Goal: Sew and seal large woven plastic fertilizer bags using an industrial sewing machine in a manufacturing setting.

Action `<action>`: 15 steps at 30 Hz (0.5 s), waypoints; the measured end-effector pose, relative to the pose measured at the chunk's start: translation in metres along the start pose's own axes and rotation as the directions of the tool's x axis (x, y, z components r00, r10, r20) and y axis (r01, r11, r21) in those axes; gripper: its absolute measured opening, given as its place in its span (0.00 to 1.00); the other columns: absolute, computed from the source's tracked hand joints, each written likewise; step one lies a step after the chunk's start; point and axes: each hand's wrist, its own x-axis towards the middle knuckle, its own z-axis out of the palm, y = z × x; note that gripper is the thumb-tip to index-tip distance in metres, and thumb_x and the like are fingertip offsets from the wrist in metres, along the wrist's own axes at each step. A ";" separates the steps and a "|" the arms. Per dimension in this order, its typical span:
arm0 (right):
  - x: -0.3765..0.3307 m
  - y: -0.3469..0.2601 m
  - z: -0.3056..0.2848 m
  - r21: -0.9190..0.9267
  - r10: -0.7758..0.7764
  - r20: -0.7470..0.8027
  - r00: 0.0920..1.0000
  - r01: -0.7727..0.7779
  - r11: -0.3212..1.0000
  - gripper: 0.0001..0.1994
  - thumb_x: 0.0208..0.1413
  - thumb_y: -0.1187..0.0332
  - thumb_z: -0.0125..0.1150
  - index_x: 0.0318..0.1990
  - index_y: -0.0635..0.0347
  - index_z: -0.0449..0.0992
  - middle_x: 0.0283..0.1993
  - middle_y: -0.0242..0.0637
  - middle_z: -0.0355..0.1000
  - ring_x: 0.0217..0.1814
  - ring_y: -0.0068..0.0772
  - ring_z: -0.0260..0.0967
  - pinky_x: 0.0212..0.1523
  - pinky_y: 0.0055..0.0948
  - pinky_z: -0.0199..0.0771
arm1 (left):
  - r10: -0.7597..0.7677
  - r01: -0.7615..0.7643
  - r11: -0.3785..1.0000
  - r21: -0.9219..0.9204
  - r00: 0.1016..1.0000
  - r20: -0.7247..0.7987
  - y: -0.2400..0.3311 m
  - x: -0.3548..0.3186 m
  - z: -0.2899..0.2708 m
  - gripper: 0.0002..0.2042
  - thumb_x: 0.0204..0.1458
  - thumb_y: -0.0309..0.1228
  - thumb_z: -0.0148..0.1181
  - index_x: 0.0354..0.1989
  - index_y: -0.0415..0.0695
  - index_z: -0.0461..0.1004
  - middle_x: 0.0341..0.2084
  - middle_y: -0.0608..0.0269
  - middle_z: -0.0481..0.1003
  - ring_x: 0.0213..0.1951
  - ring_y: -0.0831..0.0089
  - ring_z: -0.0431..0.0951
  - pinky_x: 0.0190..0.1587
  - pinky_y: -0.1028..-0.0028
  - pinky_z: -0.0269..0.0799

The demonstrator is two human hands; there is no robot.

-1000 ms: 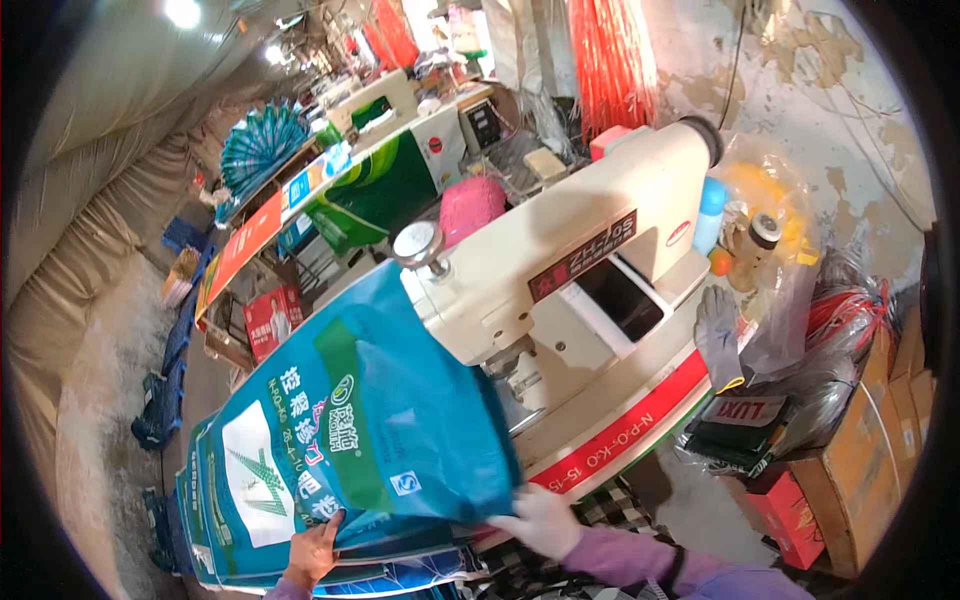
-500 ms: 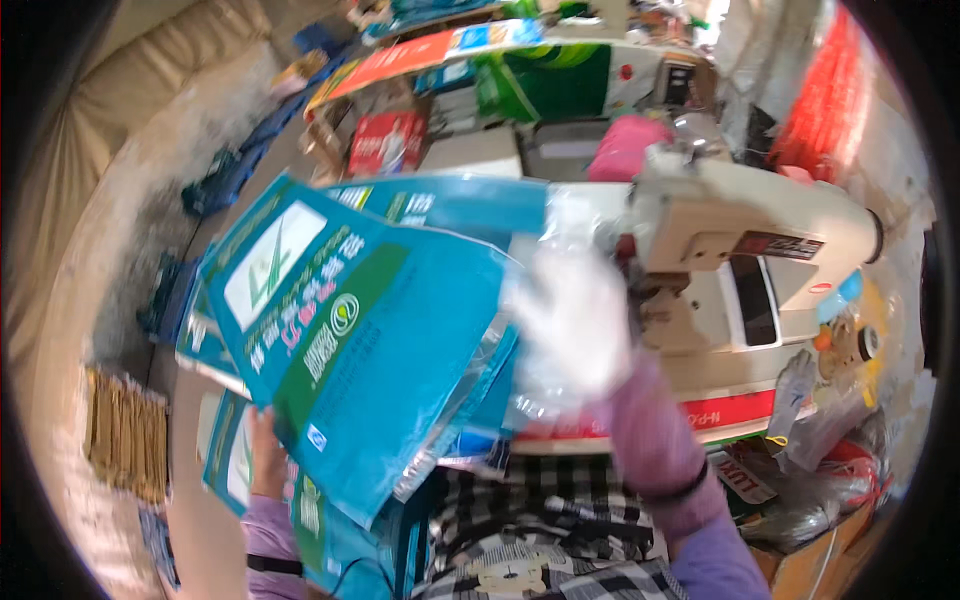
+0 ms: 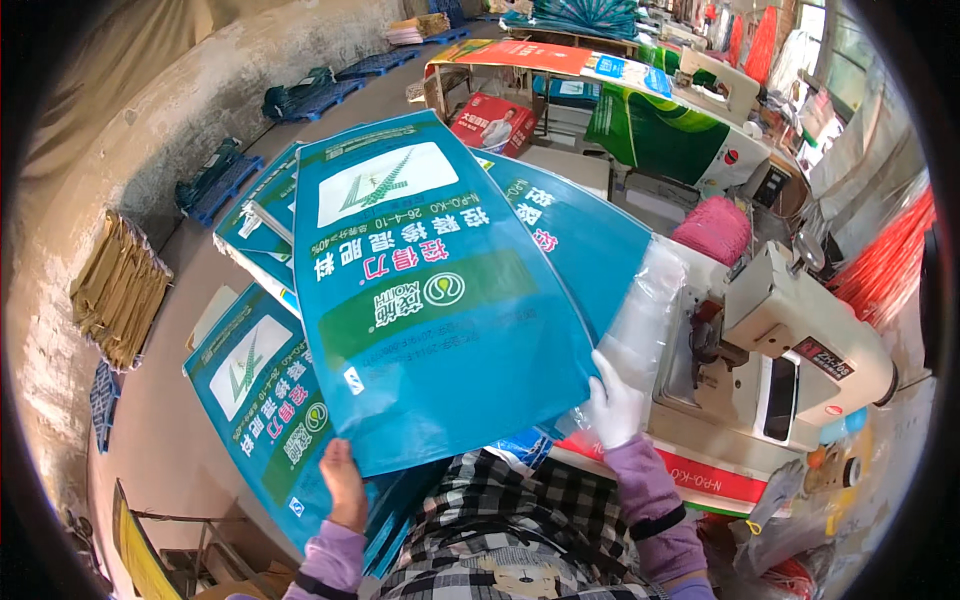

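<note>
Holding a large blue woven sack [image 3: 430,300] up flat in front of the body, printed face toward the camera, print upside down. Left hand [image 3: 343,485], bare, pinches the sack's lower left corner, fingers curled around the edge. Right hand [image 3: 613,405], in a white glove, grips the lower right edge where a clear plastic inner liner [image 3: 640,320] sticks out of the sack mouth; glove is closed on the sack and liner together. Sack sits above the lap, between the hands, its right edge just beside the sewing machine [image 3: 790,350], not under the needle as far as I can tell. A second blue sack [image 3: 585,230] of the same print lies behind the held one, partly covered by it. More matching sacks [image 3: 255,375] are stacked lower left, overlapping, touching the held sack's left edge in this view. Sewing machine is cream-white, on a table with a red strip [image 3: 665,470] along the front. Pink thread cone [image 3: 712,228] stands behind the machine. Green printed sack [image 3: 650,130] hangs over a second machine further back. Folded brown bags [image 3: 120,290] lean on the left wall. Purple sleeves, checked garment at the lower edge.
</note>
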 end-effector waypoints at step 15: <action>-0.040 -0.021 0.065 0.627 0.094 0.032 0.995 -0.093 0.774 0.09 0.44 0.74 0.64 0.36 0.61 0.81 0.31 0.51 0.78 0.34 0.50 0.77 0.36 0.40 0.76 | 0.272 -0.951 0.308 0.024 0.112 0.956 0.168 -0.017 0.258 0.30 0.63 0.54 0.45 0.68 0.51 0.61 0.70 0.52 0.57 0.72 0.51 0.51 0.70 0.43 0.42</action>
